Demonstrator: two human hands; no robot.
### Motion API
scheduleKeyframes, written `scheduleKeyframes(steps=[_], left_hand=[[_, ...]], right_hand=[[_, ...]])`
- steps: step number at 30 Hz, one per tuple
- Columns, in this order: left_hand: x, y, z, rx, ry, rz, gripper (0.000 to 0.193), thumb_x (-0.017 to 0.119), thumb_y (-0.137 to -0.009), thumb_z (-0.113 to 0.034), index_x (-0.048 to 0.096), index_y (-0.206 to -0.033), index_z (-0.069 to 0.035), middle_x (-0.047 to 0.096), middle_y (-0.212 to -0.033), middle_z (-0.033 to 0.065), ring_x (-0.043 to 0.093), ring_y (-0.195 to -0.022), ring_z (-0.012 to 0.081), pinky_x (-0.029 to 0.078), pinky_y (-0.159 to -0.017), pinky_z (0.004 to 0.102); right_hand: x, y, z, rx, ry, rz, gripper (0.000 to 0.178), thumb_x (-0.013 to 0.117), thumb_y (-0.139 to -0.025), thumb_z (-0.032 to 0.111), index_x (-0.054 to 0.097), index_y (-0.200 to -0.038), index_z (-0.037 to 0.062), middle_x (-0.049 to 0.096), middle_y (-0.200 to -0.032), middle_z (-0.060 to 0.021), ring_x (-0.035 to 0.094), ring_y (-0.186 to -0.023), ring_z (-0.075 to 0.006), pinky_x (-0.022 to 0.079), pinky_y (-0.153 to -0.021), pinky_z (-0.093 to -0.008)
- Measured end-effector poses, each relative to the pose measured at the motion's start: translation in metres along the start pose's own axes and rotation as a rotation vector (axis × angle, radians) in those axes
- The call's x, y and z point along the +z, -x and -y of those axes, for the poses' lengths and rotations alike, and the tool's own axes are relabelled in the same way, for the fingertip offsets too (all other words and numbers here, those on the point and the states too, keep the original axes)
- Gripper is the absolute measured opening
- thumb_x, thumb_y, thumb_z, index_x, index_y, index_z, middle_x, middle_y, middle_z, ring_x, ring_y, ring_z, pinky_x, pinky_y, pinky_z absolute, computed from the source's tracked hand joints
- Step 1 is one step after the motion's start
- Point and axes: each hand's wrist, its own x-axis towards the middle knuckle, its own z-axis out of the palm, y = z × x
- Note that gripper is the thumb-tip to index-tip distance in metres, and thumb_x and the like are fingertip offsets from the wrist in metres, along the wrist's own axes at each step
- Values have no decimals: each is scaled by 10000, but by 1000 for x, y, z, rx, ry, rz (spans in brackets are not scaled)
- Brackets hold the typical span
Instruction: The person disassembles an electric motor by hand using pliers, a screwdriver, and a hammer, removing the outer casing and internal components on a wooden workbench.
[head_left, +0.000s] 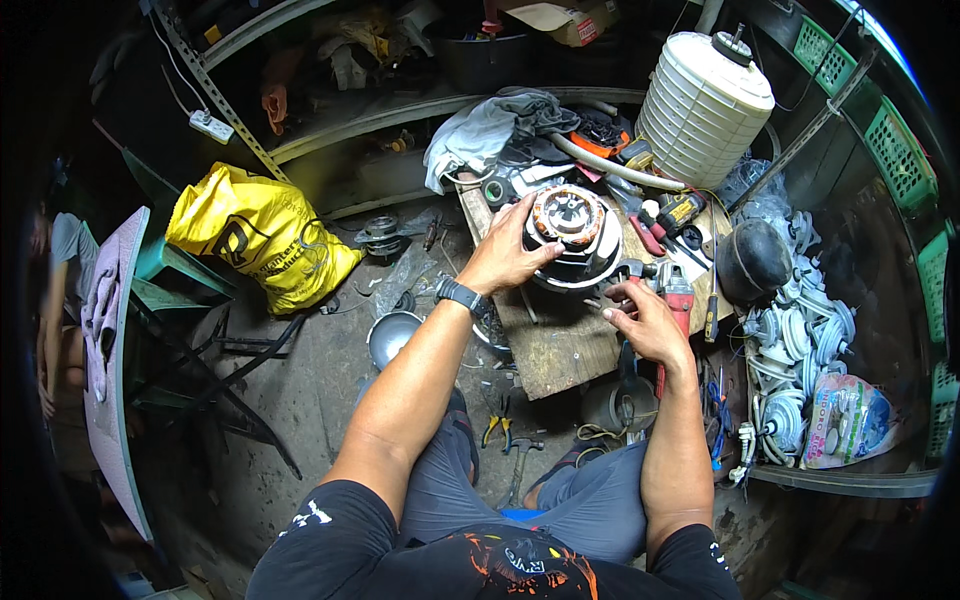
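Note:
A round electric motor with a ring of copper windings sits on a small wooden bench. My left hand grips its left side, the fingers along the far edge and the thumb across the near edge. Just right of the motor's near side is my right hand, its fingers curled in toward the thumb. Something small and thin seems to be at those fingertips, too small to name. Beside this hand lies a red angle grinder, partly hidden by the hand.
A cordless drill and a screwdriver lie at the bench's right. Behind stands a white ribbed tank. Several grey-white motor parts are heaped right. Pliers and a hammer lie on the floor; a yellow sack stands left.

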Motion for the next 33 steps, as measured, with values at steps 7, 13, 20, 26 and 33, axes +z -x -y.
scheduleKeyframes(steps=[7, 13, 20, 26, 33], left_hand=[[-4, -1, -4, -11, 3, 25, 1017, 857, -831, -466, 371, -1590, 6, 527, -1491, 296, 487, -1427, 412, 383, -1200, 459], [-2, -2, 1, 7, 8, 14, 1020, 856, -832, -490, 385, -1576, 25, 533, -1490, 289, 492, -1423, 401, 385, -1197, 451], [-4, -13, 6, 49, 13, -8, 1092, 895, -773, -493, 371, -1578, 28, 524, -1505, 285, 471, -1434, 420, 377, -1205, 466], [-5, -26, 14, 34, 158, -4, 1298, 983, -664, -460, 269, -1620, 52, 389, -1635, 268, 368, -1536, 365, 292, -1268, 415], [10, -32, 10, 124, 115, -26, 1194, 982, -615, -513, 442, -1558, -19, 481, -1557, 252, 435, -1487, 377, 340, -1243, 449]], right_hand=[[0, 1, -12, 40, -63, -11, 389, 772, -936, 202, 658, -1257, 14, 673, -1122, -163, 704, -912, -269, 570, -836, -400], [1, -1, -17, 24, -12, -8, 384, 767, -941, 212, 652, -1251, 17, 660, -1117, -165, 699, -912, -289, 562, -856, -414], [-3, 1, -15, 58, -39, -19, 348, 767, -943, 204, 669, -1240, 52, 656, -1098, -147, 695, -907, -264, 567, -834, -396], [3, 0, -5, 27, -39, -8, 361, 770, -942, 205, 671, -1241, 29, 682, -1084, -143, 697, -931, -253, 564, -840, -389], [3, 1, 12, 59, -91, 37, 352, 757, -952, 209, 678, -1250, 40, 715, -1124, -112, 701, -1010, -233, 555, -895, -368]])
